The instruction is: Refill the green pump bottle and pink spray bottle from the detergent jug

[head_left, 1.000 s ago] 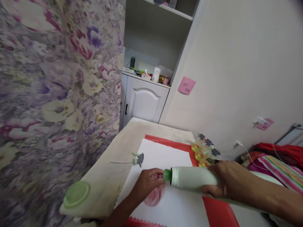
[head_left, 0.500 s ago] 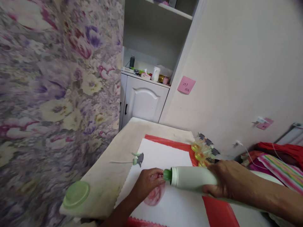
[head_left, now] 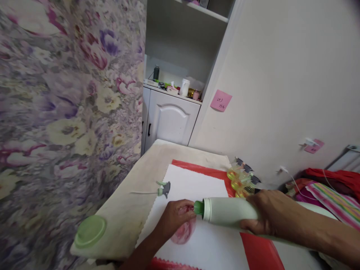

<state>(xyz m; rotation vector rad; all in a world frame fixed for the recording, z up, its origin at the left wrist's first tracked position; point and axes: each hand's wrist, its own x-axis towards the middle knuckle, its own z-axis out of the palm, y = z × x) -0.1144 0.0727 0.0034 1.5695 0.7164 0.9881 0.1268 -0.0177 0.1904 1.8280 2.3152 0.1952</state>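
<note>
My right hand (head_left: 266, 212) is wrapped round a large pale green bottle (head_left: 227, 212), tipped on its side with its mouth to the left. The bottle's darker green spout (head_left: 198, 207) meets the neck of a clear pinkish bottle (head_left: 182, 231). Around that neck my left hand (head_left: 176, 215) is closed, and its fingers partly hide the opening. Beyond the left hand lies a spray head (head_left: 164, 189), grey and green, with a thin white tube. A round green cap (head_left: 90, 230) rests on the table at the left corner.
White paper (head_left: 216, 243) over red sheets (head_left: 261, 249) covers part of the cream table (head_left: 157, 153). Several yellowish clear bottles with spray heads (head_left: 240, 180) stand at the back right. A floral curtain (head_left: 70, 112) hangs close on the left; a white cabinet (head_left: 171, 120) is behind.
Both hands and both bottles hold nearly the same positions. Only a slight shift of the view shows.
</note>
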